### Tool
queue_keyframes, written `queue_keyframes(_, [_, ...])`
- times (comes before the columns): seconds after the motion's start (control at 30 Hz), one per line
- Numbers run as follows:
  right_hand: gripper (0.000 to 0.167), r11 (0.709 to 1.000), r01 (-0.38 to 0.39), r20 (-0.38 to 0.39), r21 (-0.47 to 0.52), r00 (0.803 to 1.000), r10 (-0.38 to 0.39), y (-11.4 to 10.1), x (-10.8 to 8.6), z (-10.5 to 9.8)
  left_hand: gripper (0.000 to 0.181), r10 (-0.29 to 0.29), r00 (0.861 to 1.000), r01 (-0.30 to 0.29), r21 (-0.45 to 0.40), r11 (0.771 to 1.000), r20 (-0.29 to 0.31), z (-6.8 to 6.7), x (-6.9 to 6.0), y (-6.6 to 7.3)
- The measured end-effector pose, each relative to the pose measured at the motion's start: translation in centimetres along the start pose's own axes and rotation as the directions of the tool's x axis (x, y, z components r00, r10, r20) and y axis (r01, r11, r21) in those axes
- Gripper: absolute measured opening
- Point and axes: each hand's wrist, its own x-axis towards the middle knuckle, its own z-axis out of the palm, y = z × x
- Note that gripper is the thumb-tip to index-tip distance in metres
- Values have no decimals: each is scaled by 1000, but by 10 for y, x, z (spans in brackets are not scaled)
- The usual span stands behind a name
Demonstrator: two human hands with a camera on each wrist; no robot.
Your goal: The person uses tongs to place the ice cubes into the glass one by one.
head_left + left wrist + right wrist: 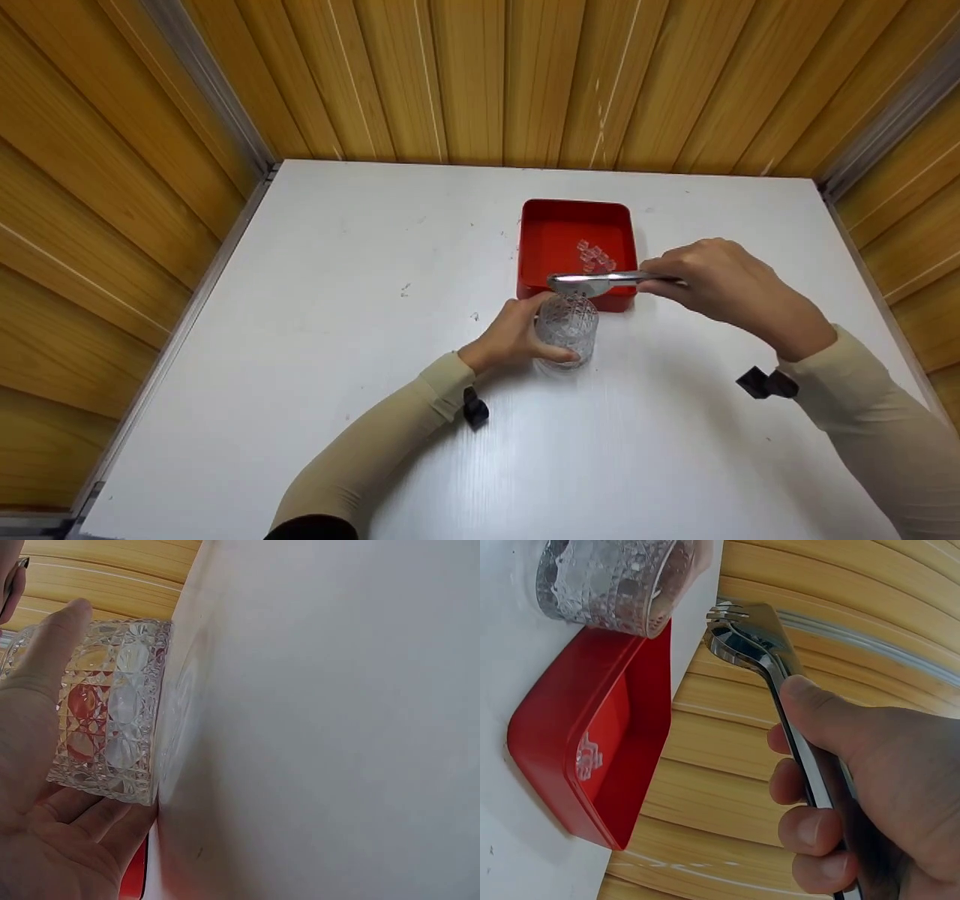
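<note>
Head view, glass (pixel 568 330): upright, about midway between the side edges of the tabletop (pixel 337 300), left hand (pixel 517 334) curled round it, presumably to steady it
Head view, red tray (pixel 544 240): just beyond the glass, toward the far edge, clear cubes (pixel 596 257) near its right near corner
Left wrist view, grip: thumb and fingers on opposite sides, likely against tipping
Right wrist view, metal utensil (pixel 810 772): handle grasped by right hand (pixel 885 787), apparently leaving its tip free near the glass's mouth
</note>
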Motion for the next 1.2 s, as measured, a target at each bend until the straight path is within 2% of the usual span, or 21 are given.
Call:
queue_keyframes(0.33, [25, 999, 28, 19, 17, 999, -28, -6, -6, 7, 83, 13, 1000, -13, -66, 998, 7, 0, 0, 0])
queue_keyframes(0.67, [28, 999, -10, 39, 34, 999, 8, -8, -8, 10, 84, 18, 1000, -17, -53, 998, 12, 0, 1, 1])
queue_keyframes(0.97, [24, 999, 46, -15, 19, 999, -46, -5, -10, 14, 83, 48, 999, -47, 9, 999, -12, 0, 1, 0])
queue_keyframes(1.2, [25, 999, 36, -3, 22, 999, -35, -5, -10, 15, 84, 29, 1000, -29, 13, 999, -4, -1, 1, 1])
